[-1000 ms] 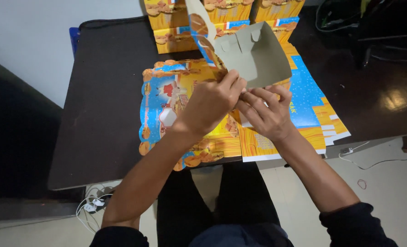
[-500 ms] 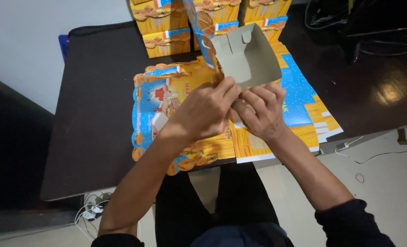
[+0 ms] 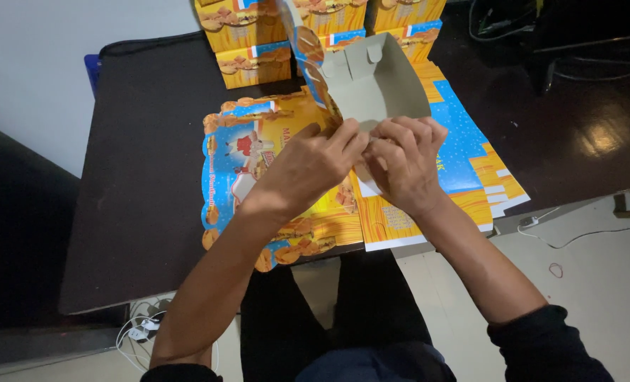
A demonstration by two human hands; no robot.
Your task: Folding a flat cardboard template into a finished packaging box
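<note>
A half-folded cardboard box, grey inside, stands at twelve o'clock of both hands; left hand and right hand pinch its near flap. Flat printed sheets cover the dark table; folded boxes behind, pale floor at four o'clock.

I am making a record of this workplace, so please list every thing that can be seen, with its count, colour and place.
half-folded box: one, grey inside, printed outside, held above the table middle.
flat box sheets: two stacks, yellow, orange and blue, under the hands.
finished boxes: several, yellow-orange, stacked at the far edge.
table: one, dark brown.
cables: a few, white, on the floor at left.
left hand: on the box's near edge.
right hand: pinching the same edge.
</note>
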